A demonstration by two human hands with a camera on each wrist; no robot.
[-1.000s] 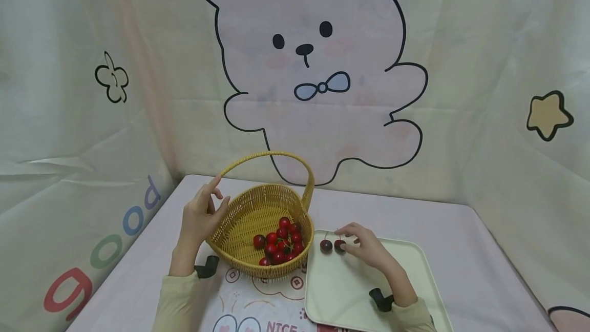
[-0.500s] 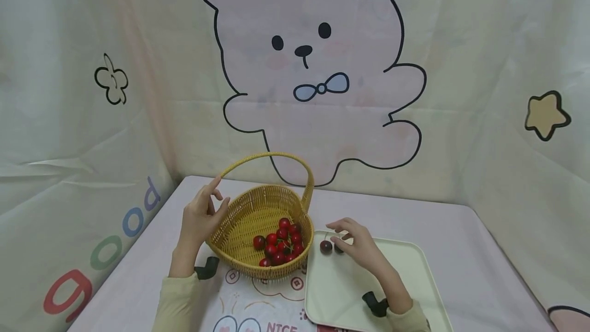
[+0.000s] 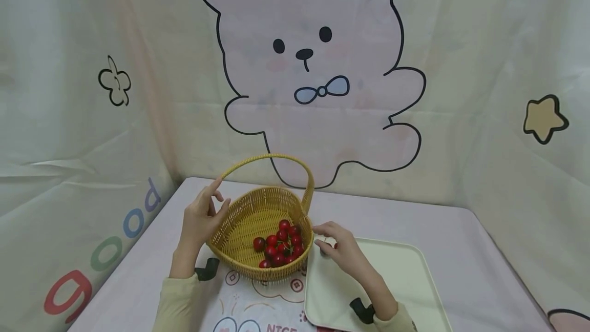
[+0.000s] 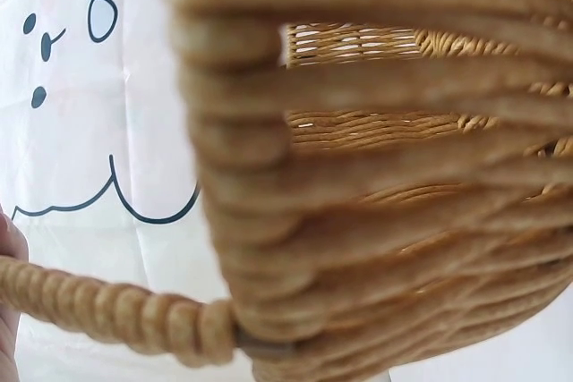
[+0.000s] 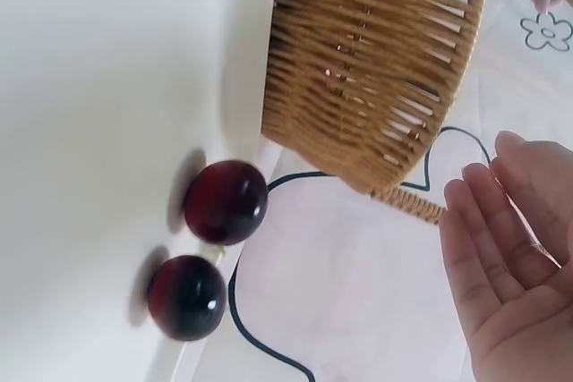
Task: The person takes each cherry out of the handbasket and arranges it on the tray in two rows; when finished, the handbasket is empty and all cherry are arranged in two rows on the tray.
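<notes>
My left hand [image 3: 201,219] grips the left side of the yellow woven basket's handle [image 3: 272,156]; in the left wrist view a bit of that hand shows behind the handle [image 4: 116,310]. Several red cherries [image 3: 271,252] lie in the right part of the basket [image 3: 241,222]. My right hand [image 3: 346,254] hovers over the near-left part of the cream tray [image 3: 387,281], fingertips close to the basket's right rim. Its fingers [image 5: 474,266] are loosely bent, nothing between them. Two dark red cherries, one [image 5: 226,203] beside the other [image 5: 188,297], lie on the tray by its edge.
The basket stands left of the tray on a table covered with a white cloth [image 3: 442,229]. A printed mat [image 3: 258,306] lies in front of the basket. Cloth walls with a cartoon bear [image 3: 313,132] surround the table's back and sides.
My right hand has drawn away from the right-hand cherry on the tray and moved left toward the basket, without a cherry in it. The left hand and basket have stayed in place.
</notes>
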